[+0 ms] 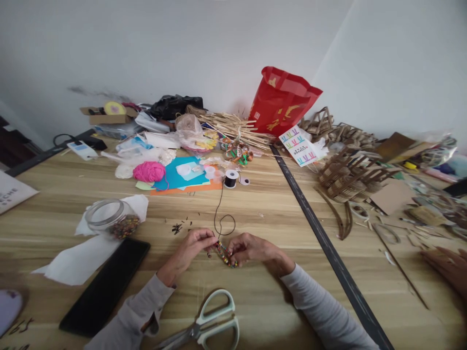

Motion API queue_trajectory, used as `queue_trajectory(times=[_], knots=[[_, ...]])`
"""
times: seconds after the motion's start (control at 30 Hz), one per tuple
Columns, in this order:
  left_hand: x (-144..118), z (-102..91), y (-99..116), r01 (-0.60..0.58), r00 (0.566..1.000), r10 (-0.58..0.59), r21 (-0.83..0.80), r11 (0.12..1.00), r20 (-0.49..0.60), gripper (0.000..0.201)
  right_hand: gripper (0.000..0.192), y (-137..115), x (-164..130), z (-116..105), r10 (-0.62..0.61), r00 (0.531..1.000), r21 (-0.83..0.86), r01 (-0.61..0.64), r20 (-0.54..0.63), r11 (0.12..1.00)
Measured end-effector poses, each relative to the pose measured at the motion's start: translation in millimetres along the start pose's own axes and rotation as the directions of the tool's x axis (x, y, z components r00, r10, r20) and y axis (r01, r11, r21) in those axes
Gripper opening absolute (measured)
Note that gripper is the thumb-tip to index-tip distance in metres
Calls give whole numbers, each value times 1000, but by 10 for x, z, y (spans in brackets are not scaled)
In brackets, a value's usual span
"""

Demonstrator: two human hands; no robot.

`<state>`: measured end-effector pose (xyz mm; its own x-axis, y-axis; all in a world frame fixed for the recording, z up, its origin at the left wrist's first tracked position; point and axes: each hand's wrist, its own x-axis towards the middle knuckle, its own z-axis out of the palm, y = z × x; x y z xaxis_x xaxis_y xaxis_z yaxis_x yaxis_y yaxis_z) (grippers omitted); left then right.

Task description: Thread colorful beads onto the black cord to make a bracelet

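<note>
**Two hands pinched on a beaded strand**

Two hands meet over the wooden table (277, 214), both closed on one strand of coloured beads (226, 254). The left hand (193, 248) nips the upper end of the strand between thumb and fingertips; the right hand (251, 249) curls over its lower end. The beads run slantwise between them, touching both.

From the left hand's fingertips a thin dark cord (221, 214) rises in a loop just beyond the hands and leads away to a black spool (230, 178), well beyond them. A few loose dark beads (177, 227) lie scattered just past the left hand.

Further out on the left-hand side, a clear jar (111, 219) holding beads lies tipped on white paper (82, 262), with a flat black slab (105, 287) nearer the left forearm. White-handled scissors (207, 323) lie between the forearms, closer to the body. A pink ball of yarn (149, 171) and a red bag (280, 101) sit far beyond the hands. Another person's hand (450, 270) rests at the far right edge.
</note>
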<state>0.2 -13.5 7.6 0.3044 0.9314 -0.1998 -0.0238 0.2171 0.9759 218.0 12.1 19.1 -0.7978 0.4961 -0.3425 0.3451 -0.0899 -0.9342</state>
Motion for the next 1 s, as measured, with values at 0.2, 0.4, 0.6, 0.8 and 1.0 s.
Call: queue_trajectory(times=[0.2,0.4,0.6,0.8,1.0], knots=[[-21,77,2,35,996,-38,42,999,78,29,14,-192,-168,-76,-125,975,-409,40,-182,912],[6,75,18,30,998,-31,14,999,62,33,20,-286,-121,56,-353,863,-417,189,-362,889],[-19,117,84,14,994,-15,15,1000,108,32,12,-324,-84,167,-375,868,-477,191,-326,858],[-34,149,79,51,991,-50,-7,999,121,37,12,-372,-151,124,-445,865,-636,211,-232,742],[-19,202,91,41,991,-37,-25,999,132,40,19,-406,-207,129,-490,845,-679,232,-214,696]])
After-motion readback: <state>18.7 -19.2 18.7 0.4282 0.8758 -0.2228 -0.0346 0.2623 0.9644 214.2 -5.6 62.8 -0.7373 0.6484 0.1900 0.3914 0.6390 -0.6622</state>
